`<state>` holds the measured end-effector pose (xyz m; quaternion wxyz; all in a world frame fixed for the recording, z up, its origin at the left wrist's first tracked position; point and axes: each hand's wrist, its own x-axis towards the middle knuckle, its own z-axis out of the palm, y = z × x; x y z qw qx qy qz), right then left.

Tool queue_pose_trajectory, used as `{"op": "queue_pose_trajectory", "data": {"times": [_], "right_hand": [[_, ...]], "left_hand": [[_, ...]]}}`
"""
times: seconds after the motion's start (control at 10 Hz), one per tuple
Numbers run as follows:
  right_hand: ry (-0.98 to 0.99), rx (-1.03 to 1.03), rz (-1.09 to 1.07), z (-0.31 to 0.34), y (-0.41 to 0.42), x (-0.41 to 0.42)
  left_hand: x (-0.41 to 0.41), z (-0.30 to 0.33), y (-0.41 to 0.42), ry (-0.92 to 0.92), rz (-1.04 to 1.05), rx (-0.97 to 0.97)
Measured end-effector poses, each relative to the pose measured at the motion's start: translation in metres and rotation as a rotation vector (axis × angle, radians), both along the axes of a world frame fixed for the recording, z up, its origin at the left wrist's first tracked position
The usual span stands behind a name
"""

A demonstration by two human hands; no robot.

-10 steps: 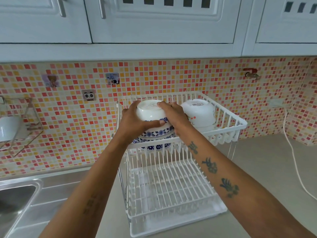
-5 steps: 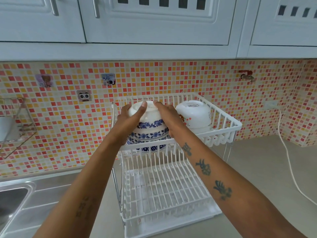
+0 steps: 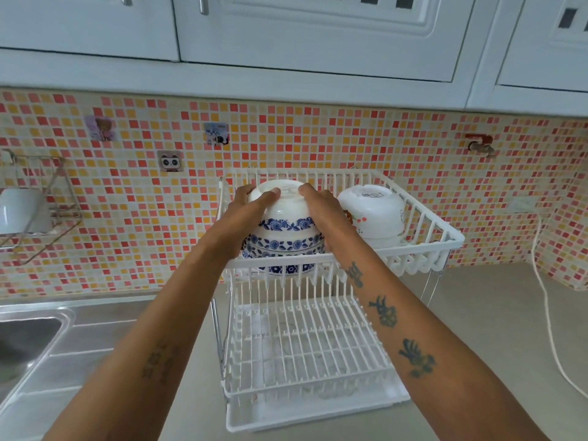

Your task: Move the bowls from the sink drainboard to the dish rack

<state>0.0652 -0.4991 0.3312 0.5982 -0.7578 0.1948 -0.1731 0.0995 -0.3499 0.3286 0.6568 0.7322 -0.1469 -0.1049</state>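
Note:
A stack of upside-down white bowls with blue flower bands (image 3: 283, 224) sits in the left half of the top tier of the white two-tier dish rack (image 3: 423, 243). My left hand (image 3: 246, 211) grips the top bowl's left side and my right hand (image 3: 321, 208) grips its right side. A second stack of inverted white bowls with a small flower print (image 3: 372, 214) stands to the right in the same tier. The steel drainboard (image 3: 79, 351) at the lower left shows no bowls.
The rack's lower tier (image 3: 305, 345) holds nothing. A sink basin (image 3: 22, 345) lies at the far left. A wire wall shelf (image 3: 38, 205) holds a white cup. A white cable (image 3: 547, 313) runs down the counter at the right. Cabinets hang overhead.
The top blue-patterned bowl has come down onto the stack in the upper tier, with both hands still around it. The camera has tilted slightly.

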Motion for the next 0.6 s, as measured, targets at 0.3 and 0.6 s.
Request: {"op": "queue_pose_trajectory", "data": {"times": [0.3,0.6], "right_hand": [[-0.103,-0.229,-0.183,0.003,0.013,-0.016],[-0.031,-0.522,-0.141,0.012,0.021,-0.052]], "left_hand": [[-0.016,0.011,-0.001,-0.109,0.058,0.122],[-0.074,0.036,0.064,-0.394,-0.034,0.39]]}}
